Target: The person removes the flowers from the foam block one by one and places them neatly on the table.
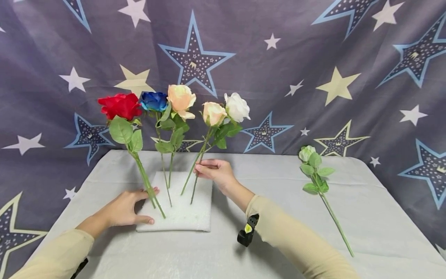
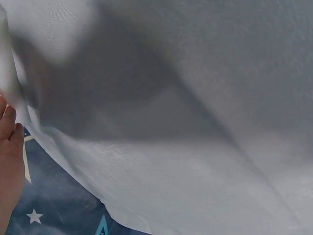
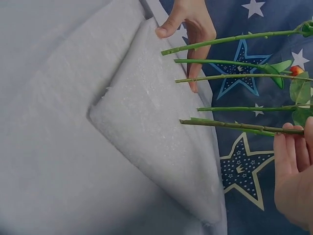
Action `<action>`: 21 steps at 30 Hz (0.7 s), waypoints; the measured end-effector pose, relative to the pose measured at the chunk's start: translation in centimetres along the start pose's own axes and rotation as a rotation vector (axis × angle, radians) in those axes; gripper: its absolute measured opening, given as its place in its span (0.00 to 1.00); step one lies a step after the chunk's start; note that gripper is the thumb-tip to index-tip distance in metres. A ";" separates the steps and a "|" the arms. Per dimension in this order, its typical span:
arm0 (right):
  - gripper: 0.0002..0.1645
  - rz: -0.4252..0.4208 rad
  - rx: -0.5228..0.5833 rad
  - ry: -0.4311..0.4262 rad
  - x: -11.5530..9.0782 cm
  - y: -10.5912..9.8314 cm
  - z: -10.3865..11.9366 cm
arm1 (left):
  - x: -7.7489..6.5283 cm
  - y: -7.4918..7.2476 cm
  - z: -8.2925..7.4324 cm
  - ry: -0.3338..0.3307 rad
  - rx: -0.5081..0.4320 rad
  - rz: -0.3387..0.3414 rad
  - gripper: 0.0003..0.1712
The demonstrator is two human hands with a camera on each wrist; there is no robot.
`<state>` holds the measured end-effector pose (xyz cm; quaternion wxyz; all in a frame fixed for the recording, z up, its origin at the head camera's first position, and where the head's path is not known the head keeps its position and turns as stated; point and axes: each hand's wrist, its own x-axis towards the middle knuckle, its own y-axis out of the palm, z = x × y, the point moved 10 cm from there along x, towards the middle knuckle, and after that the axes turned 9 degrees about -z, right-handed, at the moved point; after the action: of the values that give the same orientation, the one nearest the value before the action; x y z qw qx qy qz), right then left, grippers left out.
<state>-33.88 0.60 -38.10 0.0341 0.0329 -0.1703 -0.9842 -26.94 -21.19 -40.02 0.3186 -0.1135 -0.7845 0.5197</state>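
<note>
A white foam block (image 1: 181,215) lies on the grey tablecloth (image 1: 244,248). Five roses stand stuck in it: red (image 1: 120,105), blue (image 1: 154,100), a large peach one (image 1: 180,97), a smaller peach one (image 1: 213,113) and white (image 1: 237,106). My left hand (image 1: 146,205) rests flat on the block's left edge beside the red rose's stem; it also shows in the right wrist view, as does the left hand (image 3: 188,29) and foam (image 3: 156,127). My right hand (image 1: 202,167) pinches the rightmost stem (image 3: 230,124) above the block.
A pale green rose (image 1: 315,174) lies flat on the cloth at the right, its stem pointing toward me. A star-patterned blue-grey curtain (image 1: 278,77) hangs behind the table. The left wrist view shows mostly grey cloth (image 2: 186,122) and its edge.
</note>
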 end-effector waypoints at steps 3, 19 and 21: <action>0.17 0.013 -0.002 -0.024 -0.1 0.1 0.6 | 0.0 0.0 0.0 0.001 0.001 0.004 0.49; 0.16 0.029 -0.119 -0.130 -2.0 -0.9 4.5 | -0.1 0.2 0.1 -0.006 0.000 -0.001 0.49; 0.16 0.029 -0.136 -0.131 -2.2 -1.4 4.9 | 0.0 0.2 0.2 -0.014 0.004 0.002 0.49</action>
<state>-32.11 3.72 -33.90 0.0395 -0.0364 -0.1053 -0.9930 -27.08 -21.27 -40.29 0.3129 -0.1103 -0.7856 0.5223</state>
